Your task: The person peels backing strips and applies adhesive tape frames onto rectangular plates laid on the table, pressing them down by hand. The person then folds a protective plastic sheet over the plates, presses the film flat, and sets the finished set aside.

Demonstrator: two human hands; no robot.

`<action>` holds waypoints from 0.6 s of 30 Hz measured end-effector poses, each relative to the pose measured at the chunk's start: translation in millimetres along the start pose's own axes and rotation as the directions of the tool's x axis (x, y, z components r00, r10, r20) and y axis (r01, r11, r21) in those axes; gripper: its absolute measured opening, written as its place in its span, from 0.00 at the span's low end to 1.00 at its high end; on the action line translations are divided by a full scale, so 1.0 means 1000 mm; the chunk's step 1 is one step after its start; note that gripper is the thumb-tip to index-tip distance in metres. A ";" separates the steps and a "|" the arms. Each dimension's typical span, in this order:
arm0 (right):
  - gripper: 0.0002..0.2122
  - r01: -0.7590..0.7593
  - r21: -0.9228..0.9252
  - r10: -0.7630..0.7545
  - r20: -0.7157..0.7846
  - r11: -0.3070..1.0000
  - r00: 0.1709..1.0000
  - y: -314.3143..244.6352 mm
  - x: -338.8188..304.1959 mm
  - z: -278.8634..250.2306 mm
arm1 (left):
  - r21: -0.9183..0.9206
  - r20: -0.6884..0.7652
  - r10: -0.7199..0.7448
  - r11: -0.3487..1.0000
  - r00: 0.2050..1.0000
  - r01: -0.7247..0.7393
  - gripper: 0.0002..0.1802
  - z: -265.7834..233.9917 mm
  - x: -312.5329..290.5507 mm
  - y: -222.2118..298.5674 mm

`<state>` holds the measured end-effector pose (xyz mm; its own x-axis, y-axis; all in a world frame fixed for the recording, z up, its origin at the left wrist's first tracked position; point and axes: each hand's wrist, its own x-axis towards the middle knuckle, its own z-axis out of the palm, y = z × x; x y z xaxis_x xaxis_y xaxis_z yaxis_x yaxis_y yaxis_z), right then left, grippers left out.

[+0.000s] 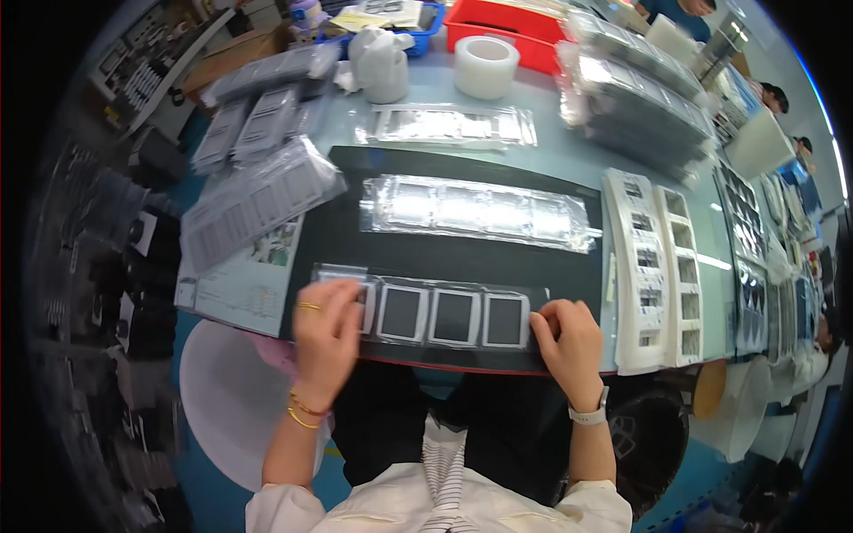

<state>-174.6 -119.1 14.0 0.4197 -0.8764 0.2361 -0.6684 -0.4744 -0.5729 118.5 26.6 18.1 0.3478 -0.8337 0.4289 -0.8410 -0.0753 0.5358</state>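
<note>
A clear plastic strip (455, 317) with a row of white-bordered rectangular windows lies along the near edge of a black mat (462, 262). My left hand (327, 333), slightly blurred, is at the strip's left end, its fingers bent together over the film and covering part of the first window. At the opposite end, my right hand (570, 342) pinches the strip's edge between thumb and curled fingers. Farther up the mat rests a second, shinier strip in clear film (480, 211), touched by neither hand.
Beyond the mat lies another clear strip (449, 125), with a roll of clear film (485, 67) behind it. Packed strips are piled at left (258, 200) and far right (640, 111). White slotted trays (635, 266) stand right of the mat. A red bin (506, 35) is at the back.
</note>
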 end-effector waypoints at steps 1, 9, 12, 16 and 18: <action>0.07 0.092 -0.022 -0.093 -0.019 0.996 0.996 0.004 0.003 0.002 | -0.108 0.084 0.075 0.992 0.994 -0.066 0.15 0.013 0.002 0.024; 0.08 0.206 -0.064 -0.212 -0.094 0.976 0.973 0.016 0.004 0.012 | -0.115 0.306 0.411 0.912 0.859 -0.395 0.25 0.087 0.009 0.079; 0.08 0.206 -0.068 -0.212 -0.095 0.976 0.973 0.020 0.002 0.012 | -0.176 0.352 0.477 0.879 0.805 -0.444 0.25 0.083 0.008 0.073; 0.08 0.201 -0.050 -0.205 -0.089 0.978 0.975 0.021 0.001 0.012 | -0.396 0.338 0.569 0.809 0.750 -0.435 0.27 0.081 0.004 0.073; 0.08 0.198 -0.046 -0.201 -0.090 0.979 0.975 0.020 0.001 0.011 | -0.380 0.339 0.463 0.864 0.819 -0.331 0.29 0.081 0.004 0.078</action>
<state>-180.6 -128.9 -5.4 0.4889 -0.7669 0.4158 -0.5998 -0.6416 -0.4780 20.6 -26.5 2.6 -0.2450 -0.9031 0.3527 -0.6837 0.4189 0.5975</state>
